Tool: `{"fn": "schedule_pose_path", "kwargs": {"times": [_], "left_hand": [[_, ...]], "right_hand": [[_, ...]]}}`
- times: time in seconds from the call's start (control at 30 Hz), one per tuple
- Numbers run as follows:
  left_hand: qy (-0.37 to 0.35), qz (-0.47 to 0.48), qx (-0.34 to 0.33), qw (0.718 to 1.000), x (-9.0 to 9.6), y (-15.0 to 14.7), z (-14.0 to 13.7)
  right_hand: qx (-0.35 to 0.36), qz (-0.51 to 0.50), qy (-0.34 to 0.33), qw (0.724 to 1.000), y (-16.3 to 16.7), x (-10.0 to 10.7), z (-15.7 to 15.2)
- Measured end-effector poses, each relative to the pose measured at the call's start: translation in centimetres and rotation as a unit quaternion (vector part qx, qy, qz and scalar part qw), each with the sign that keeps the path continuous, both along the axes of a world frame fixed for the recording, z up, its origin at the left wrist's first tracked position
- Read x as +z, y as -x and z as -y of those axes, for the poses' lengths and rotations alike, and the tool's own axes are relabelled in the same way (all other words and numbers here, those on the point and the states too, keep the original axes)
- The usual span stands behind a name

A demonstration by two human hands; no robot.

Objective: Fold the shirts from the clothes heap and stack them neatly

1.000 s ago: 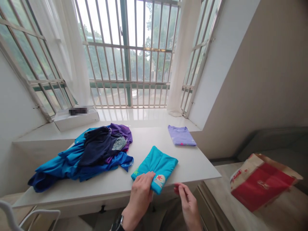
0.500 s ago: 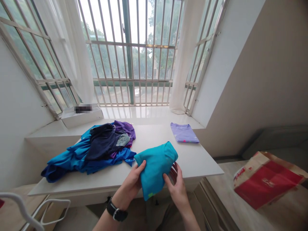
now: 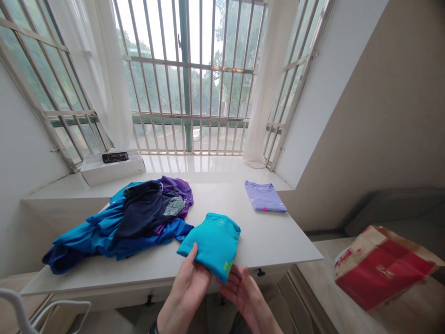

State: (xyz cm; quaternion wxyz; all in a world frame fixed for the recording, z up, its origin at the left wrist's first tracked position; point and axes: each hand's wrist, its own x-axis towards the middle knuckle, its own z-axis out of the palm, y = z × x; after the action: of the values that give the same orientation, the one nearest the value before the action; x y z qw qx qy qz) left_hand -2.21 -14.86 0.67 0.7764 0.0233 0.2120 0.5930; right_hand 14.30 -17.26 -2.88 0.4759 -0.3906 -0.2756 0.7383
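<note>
A folded turquoise T-shirt (image 3: 216, 243) is held over the front edge of the white table, its neckline at the far right and a bright green print at its near corner. My left hand (image 3: 193, 283) grips its near left side, thumb on top and fingers underneath. At the near right corner is my right hand (image 3: 243, 292), palm up and fingers stretched out, the fingertips against or just under the cloth. Beyond, to the right, a folded lilac T-shirt (image 3: 266, 196) lies flat. Left of my hands is a heap of rumpled blue, navy and purple clothes (image 3: 139, 218).
The white table (image 3: 278, 241) meets a windowsill (image 3: 194, 164) with a barred window behind it. A phone (image 3: 115, 157) lies on a white box (image 3: 113, 170) at the left. To the right stands a red and brown paper bag (image 3: 385, 269). A white tubular frame (image 3: 66, 304) is at lower left.
The turquoise T-shirt has turned over and moved slightly left, now showing its neckline and more of the green print. My right hand has slid from its right side to beneath the near corner, fingers opening.
</note>
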Motion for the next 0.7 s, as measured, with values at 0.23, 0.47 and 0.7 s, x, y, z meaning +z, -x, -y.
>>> {"fn": "schedule_pose_path", "kwargs": {"times": [0.23,0.47,0.7], "left_hand": [[0.002,-0.022,0.057,0.998,3.6,-2.6,1.4],[-0.196,-0.188,-0.063,0.96,2.8,1.4,3.5],[-0.301,-0.07,-0.238,0.921,-0.7,3.5,2.8]], "right_hand": [[-0.065,-0.136,0.01,0.989,2.1,5.6,-1.7],[-0.035,-0.023,-0.033,0.999,-0.6,8.2,-2.9],[0.057,0.0,-0.068,0.996,-2.3,10.1,-1.9]]}}
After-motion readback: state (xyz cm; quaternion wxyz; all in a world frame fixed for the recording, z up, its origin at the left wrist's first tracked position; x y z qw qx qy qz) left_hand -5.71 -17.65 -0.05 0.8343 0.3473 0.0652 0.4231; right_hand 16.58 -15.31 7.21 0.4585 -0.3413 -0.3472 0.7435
